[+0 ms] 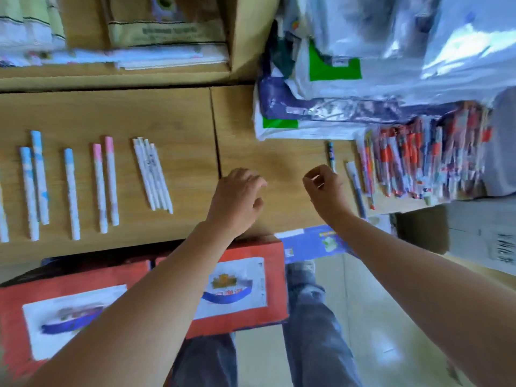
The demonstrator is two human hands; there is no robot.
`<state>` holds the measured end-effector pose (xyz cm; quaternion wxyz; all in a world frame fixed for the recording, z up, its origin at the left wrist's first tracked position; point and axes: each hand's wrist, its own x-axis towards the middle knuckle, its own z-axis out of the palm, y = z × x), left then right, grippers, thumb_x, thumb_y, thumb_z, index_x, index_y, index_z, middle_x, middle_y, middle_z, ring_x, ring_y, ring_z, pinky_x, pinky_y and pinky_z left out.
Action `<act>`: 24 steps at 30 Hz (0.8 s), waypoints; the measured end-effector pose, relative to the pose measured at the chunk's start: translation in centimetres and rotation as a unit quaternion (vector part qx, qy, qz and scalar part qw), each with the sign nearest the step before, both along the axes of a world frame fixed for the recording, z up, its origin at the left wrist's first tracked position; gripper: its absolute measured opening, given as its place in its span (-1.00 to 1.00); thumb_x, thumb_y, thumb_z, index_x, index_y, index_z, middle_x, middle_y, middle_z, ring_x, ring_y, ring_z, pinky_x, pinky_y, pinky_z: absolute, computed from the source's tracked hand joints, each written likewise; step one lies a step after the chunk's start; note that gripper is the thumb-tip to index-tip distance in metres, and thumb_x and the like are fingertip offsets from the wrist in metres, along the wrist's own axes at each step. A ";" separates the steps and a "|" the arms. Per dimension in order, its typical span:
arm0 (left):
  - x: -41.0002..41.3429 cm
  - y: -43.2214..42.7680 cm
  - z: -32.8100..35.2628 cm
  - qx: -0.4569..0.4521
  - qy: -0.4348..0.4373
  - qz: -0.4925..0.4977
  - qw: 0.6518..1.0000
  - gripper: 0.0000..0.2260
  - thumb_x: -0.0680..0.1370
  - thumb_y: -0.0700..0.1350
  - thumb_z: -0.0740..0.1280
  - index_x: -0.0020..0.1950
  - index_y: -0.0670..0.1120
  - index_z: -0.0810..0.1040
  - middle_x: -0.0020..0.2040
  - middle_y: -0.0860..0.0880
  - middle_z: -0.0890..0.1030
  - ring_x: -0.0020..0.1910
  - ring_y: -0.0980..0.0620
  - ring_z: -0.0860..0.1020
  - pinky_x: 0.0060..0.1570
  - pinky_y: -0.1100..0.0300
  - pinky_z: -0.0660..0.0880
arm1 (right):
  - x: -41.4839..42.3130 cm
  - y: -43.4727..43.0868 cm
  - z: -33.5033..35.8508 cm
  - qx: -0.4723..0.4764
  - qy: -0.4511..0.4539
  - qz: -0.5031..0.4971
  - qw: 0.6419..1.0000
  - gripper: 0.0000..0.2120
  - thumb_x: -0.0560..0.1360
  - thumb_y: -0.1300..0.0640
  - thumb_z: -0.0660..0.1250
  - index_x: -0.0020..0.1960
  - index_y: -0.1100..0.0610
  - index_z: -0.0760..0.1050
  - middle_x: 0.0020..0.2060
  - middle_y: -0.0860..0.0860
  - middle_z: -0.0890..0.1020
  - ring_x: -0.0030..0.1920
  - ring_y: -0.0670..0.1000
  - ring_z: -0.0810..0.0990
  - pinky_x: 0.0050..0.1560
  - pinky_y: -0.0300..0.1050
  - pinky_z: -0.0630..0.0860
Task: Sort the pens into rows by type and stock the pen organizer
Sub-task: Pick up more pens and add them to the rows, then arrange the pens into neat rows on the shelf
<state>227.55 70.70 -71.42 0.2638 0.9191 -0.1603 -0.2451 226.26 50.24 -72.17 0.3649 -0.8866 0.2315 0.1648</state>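
At 9 o'clock on bench (167, 113): blue pens (40, 177), pink pens (111, 180), white pens (152, 177), in separate rows.
Pen pile (418, 157): 3 o'clock, unsorted.
Left hand (237, 196): centre; fingers loosely curled, holding nothing.
Right hand (324, 188): fingers curled; cannot tell whether they grip anything.
Lone pen (331, 155): at right hand's 12 o'clock.

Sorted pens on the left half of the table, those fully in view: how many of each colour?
Blue-capped pens: 3
Pink-capped pens: 2
White pens: 4
Total: 9
Another pen at the left edge is cut off and not counted.
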 end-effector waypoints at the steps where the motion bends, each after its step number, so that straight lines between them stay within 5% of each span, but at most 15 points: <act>1: -0.3 -1.9 -0.3 0.007 0.015 -0.010 1.000 -0.66 0.49 -0.14 0.33 0.27 -0.03 0.52 0.37 -0.06 0.44 0.40 -0.07 0.33 0.30 -0.01 0.34 | -0.2 -2.0 0.0 -0.022 0.005 0.003 1.000 -0.94 0.48 0.07 0.31 -0.15 0.00 0.44 -0.38 -0.01 0.55 -0.31 0.13 0.59 -0.30 -0.03 0.49; 8: -1.3 -12.6 -1.1 0.116 0.053 0.000 0.992 -0.50 0.55 -0.07 0.28 0.48 0.05 0.27 0.56 -0.13 0.03 0.52 -0.16 0.07 0.39 0.00 0.21 | -1.3 -12.2 -0.8 -0.143 0.054 0.065 0.986 -0.81 0.50 0.09 0.32 0.08 0.13 0.48 -0.13 0.13 0.65 -0.09 0.21 0.60 -0.16 -0.02 0.48; 15: -1.0 -18.4 -1.0 0.138 0.020 0.018 0.990 -0.51 0.52 -0.09 0.31 0.45 0.06 0.33 0.42 -0.17 0.24 0.37 -0.18 0.27 0.23 -0.04 0.36 | -0.9 -14.7 -1.8 -0.163 0.080 0.157 0.971 -0.74 0.49 -0.03 0.34 0.04 0.14 0.50 -0.15 0.12 0.64 -0.13 0.16 0.62 -0.23 -0.06 0.53; 24: -0.4 -19.9 -0.9 0.159 -0.009 0.047 0.986 -0.65 0.48 -0.16 0.35 0.27 -0.05 0.48 0.17 -0.14 0.39 0.15 -0.14 0.41 -0.01 0.01 0.44 | 0.1 -16.5 -1.3 -0.055 -0.029 0.096 0.993 -0.87 0.51 0.05 0.33 -0.05 0.11 0.50 -0.34 0.00 0.59 -0.33 0.09 0.57 -0.31 0.01 0.55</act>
